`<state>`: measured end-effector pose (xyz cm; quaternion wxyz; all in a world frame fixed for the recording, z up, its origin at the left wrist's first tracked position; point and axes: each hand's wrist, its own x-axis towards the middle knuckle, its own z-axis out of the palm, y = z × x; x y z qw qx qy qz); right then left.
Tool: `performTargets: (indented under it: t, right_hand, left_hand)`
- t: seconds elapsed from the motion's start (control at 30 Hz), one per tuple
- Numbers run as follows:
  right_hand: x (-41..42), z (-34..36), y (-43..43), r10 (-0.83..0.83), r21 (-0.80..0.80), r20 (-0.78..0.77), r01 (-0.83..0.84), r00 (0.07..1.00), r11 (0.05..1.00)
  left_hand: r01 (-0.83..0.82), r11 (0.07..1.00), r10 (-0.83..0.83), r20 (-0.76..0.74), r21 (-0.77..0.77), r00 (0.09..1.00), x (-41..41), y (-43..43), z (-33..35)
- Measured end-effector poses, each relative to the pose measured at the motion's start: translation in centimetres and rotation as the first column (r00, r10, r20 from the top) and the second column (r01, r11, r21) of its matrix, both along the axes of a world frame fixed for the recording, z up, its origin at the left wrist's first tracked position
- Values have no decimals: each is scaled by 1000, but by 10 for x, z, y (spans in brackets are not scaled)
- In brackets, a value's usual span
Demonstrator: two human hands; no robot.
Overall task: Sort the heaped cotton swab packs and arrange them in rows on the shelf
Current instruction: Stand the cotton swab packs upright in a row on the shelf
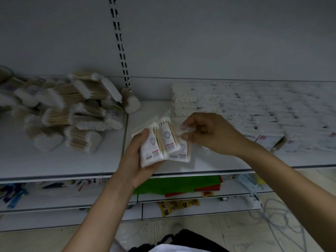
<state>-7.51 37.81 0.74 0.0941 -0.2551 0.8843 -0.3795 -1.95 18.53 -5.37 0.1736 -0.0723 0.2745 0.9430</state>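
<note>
Left hand [135,160] curls around a fan of swab packs [157,144] above the shelf [72,165], while my right hand [212,135] pinches the rightmost pack [181,152] at its top. Heaped packs [72,110] lie left, tidy rows [236,102] right.

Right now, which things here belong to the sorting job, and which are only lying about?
Job: held packs, left hand, right hand, heap of packs, arranged rows, shelf.
Lying about: green sheets, yellow packets, floor cables.
</note>
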Motion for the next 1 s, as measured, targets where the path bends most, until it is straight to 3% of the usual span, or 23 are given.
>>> performTargets:
  t: [0.2,0.3,0.37,0.43,0.53,0.63,0.7,0.77,0.9,1.0]
  right_hand:
    - [-3,-5,12,48,148,-290,-5,956,989]
    - [-20,-24,10,231,431,-624,82,746,899]
    - [-30,-32,12,259,504,-675,175,691,846]
    - [-34,-34,18,228,479,-698,205,679,854]
    - [-25,-22,25,85,332,-619,161,781,929]
    - [-14,1,29,-33,103,-330,70,943,992]
    - [-7,8,30,61,-8,-90,-62,994,998]
    - [-6,7,32,168,-29,13,-167,986,985]
    - [-18,1,42,173,-46,5,-173,985,984]
    - [-25,-12,45,172,42,-142,-168,975,985]
  left_hand:
    - [-176,978,177,3,-110,984,-4,-15,-14]
    - [-195,949,194,-29,-247,981,-3,-14,-16]
    - [-232,908,222,-69,-348,973,-1,-11,-19]
    - [-261,860,243,-98,-438,965,2,-7,-20]
    - [-277,788,230,-155,-550,961,7,4,-20]
    - [-275,702,175,-216,-656,961,9,16,-15]
    - [-257,705,103,-264,-661,959,11,22,-15]
    - [-235,687,48,-279,-688,959,11,28,-14]
    - [-289,639,107,-289,-713,951,13,44,-12]
    - [-358,561,263,-249,-746,932,17,43,-22]
